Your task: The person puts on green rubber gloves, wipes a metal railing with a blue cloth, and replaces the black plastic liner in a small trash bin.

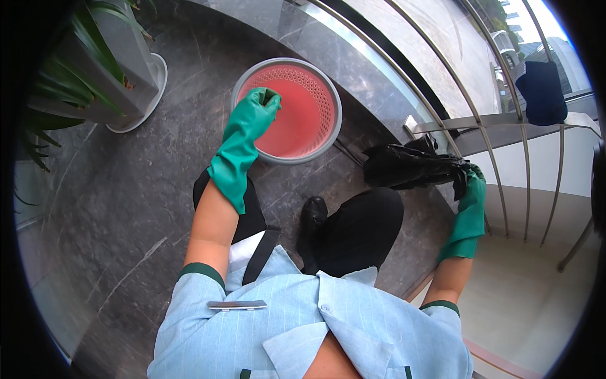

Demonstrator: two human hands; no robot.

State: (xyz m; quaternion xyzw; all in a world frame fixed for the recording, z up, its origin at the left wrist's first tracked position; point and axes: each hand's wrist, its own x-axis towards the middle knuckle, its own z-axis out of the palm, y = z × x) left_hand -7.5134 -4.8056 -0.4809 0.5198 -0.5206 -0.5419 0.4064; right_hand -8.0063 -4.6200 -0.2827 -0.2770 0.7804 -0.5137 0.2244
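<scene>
My left hand (262, 105), in a green rubber glove, is above the near left part of a round basket (334, 111) with a pink perforated inside and a grey rim. Its fingers are curled; whether they pinch anything does not show. My right hand (473, 180), gloved the same way, is closed on the gathered end of a black plastic bag (407, 166). The bag stretches from that hand to the left, low over the floor by the railing. The basket stands on the dark marble floor in front of my knees, and nothing shows inside it.
A metal railing (483, 130) curves along the right, with a dark blue cloth-like item (542, 93) on it. Upper left, a potted plant (92, 42) stands in a tall grey planter (128, 71) on a white saucer (161, 76). A thin dark rod-like thing (349, 152) lies between basket and bag.
</scene>
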